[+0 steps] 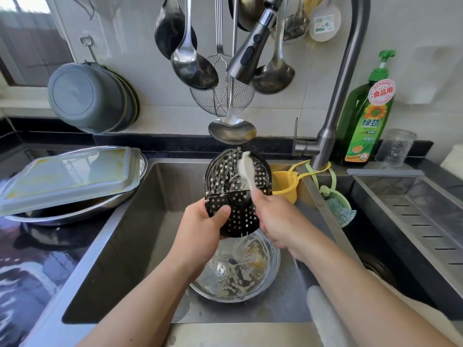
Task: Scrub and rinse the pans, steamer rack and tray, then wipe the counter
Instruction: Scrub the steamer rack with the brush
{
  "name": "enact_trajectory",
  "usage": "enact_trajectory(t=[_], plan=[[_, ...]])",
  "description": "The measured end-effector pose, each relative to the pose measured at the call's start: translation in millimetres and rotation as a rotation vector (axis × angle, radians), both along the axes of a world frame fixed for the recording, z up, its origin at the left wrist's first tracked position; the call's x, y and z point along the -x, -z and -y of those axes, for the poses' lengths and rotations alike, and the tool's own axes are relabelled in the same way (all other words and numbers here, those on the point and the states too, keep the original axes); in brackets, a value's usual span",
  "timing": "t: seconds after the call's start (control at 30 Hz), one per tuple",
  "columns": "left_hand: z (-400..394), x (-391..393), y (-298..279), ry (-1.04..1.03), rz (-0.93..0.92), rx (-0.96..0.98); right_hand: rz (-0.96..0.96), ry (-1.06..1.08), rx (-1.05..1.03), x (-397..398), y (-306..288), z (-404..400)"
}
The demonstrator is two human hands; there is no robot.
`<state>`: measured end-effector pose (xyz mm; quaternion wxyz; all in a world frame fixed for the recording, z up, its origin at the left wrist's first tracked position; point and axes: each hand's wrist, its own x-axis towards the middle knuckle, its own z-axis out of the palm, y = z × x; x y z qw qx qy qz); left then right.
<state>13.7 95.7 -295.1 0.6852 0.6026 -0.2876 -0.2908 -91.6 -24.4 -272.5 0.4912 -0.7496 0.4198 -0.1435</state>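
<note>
Over the sink I hold a black round steamer rack [226,176] full of holes, tilted up toward me. My left hand [203,219] grips its lower left edge, thumb on the front. My right hand [273,219] grips the handle of a white brush [246,169] whose head lies against the rack's upper face. Below the rack a soapy steel pan [240,269] sits in the sink basin [140,221]. On the left counter a rectangular metal tray [67,176] lies upside down on a round steel pan [65,216].
A pull-down tap head [253,48] hangs over the rack; ladles and a wire skimmer [220,96] dangle behind it. A green dish-soap bottle [368,116] and a glass jar [395,146] stand right of the tap. A yellow cup [285,186] and a scourer [340,211] hang at the divider. A drain basin [411,209] lies right.
</note>
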Motion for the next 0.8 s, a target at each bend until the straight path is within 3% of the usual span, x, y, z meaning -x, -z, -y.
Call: enact_trajectory(t=[0.07,0.2,0.37,0.5,0.7,0.8], plan=[[-0.9,-1.4,-0.3,-0.007,-0.006,-0.001,-0.020,-0.056,0.029,-1.3,-0.3,-3.7],[0.7,-0.1,0.7,0.000,0.038,-0.030,-0.008,0.071,-0.055,8.7,-6.7,11.4],[-1.5,-2.1,-0.7,-0.015,0.001,-0.018,0.006,-0.053,-0.032,1.0,-3.1,-3.9],[0.6,-0.9,-0.1,-0.005,0.032,-0.038,0.016,0.101,-0.068,8.5,-5.4,12.0],[-1.4,3.9,-3.2,0.041,-0.002,-0.028,0.090,0.014,0.024,-1.6,-2.4,-2.8],[-0.5,-2.3,-2.4,-0.029,-0.061,0.001,0.080,0.139,-0.144,2.9,0.1,5.5]])
